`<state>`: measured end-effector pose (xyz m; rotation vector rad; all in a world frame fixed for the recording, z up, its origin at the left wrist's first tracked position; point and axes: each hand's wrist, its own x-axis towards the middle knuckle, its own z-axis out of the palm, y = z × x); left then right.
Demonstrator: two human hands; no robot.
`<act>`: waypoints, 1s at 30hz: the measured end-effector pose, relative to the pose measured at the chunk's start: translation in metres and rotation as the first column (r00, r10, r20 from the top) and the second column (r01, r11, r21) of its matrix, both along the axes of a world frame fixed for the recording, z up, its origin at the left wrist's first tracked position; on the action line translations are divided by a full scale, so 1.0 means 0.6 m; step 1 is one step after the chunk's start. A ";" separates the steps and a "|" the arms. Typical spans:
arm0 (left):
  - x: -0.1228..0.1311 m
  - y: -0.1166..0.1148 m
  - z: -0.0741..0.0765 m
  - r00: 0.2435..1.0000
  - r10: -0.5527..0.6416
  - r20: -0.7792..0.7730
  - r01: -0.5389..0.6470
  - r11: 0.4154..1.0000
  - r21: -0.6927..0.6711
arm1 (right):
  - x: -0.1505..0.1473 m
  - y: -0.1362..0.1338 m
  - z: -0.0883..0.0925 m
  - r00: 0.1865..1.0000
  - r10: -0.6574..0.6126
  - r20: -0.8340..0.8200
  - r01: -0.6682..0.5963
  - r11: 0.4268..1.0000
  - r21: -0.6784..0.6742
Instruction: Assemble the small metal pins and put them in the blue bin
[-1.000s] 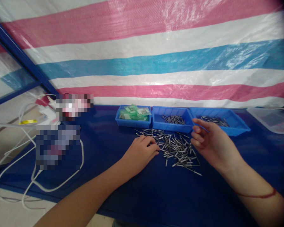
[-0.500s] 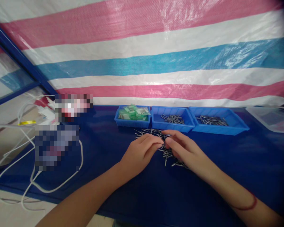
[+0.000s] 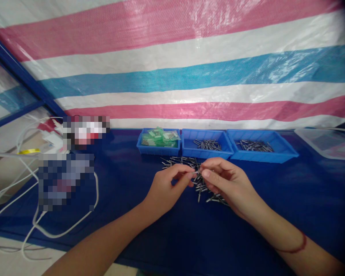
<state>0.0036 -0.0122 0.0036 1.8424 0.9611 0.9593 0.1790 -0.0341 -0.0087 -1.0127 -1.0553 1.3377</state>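
Between the fingertips of my two hands is a slim silvery metal pin [image 3: 195, 172], too small to make out in detail. My left hand [image 3: 169, 186] pinches one end between thumb and index finger. Closed round the other end, the fingers of my right hand [image 3: 228, 182] hide part of it. Under and behind both hands lies a loose pile of similar dark and silver metal pins [image 3: 199, 188], partly covered by the right hand.
A row of blue bins stands behind the pile: one bin [image 3: 139, 147] with green packets, a middle bin [image 3: 189, 149] and a right bin [image 3: 287, 152] with metal pins. A clear plastic lid or tray [image 3: 322, 143] lies far right. White cables [image 3: 96, 188] loop at left on the blue table [image 3: 172, 237].
My left thumb and fingers have parted slightly, and the pin between the hands now shows. The right hand has turned a little, its fingers more curled. The view has shifted slightly.
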 end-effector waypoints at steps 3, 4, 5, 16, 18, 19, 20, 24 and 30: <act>0.003 -0.003 -0.002 1.000 -0.017 0.010 0.018 0.999 -0.031 | 0.000 0.000 -0.001 0.999 -0.040 0.028 0.039 0.998 0.039; 0.004 -0.003 -0.004 1.000 -0.019 0.003 0.019 0.999 -0.032 | 0.000 0.000 0.000 0.997 -0.063 0.050 0.061 0.997 0.049; 0.005 -0.004 -0.006 1.000 -0.021 -0.004 0.021 0.999 -0.033 | 0.000 0.000 0.000 0.993 -0.088 0.078 0.084 0.995 0.058; 0.007 -0.001 -0.005 0.993 -0.107 -0.059 0.102 0.991 -0.083 | -0.003 -0.004 0.008 0.969 -0.093 0.227 0.046 0.977 0.207; 0.007 0.000 -0.005 0.995 -0.079 -0.058 0.076 0.996 -0.049 | -0.003 -0.004 0.007 0.966 -0.093 0.240 0.038 0.973 0.227; 0.007 0.001 -0.006 0.997 -0.063 -0.045 0.061 0.998 -0.034 | -0.003 -0.004 0.006 0.964 -0.096 0.250 0.036 0.972 0.233; 0.007 0.001 -0.008 0.998 -0.046 -0.030 0.045 0.999 -0.019 | -0.002 -0.004 0.005 0.961 -0.099 0.260 0.035 0.970 0.240; 0.003 0.007 -0.014 1.000 0.013 0.000 -0.013 0.999 0.046 | -0.001 0.000 0.002 0.949 -0.109 0.295 0.032 0.966 0.256; 0.000 0.009 -0.014 0.999 0.034 -0.011 -0.033 0.995 0.092 | -0.004 0.000 0.000 0.873 -0.122 0.472 -0.007 0.965 0.262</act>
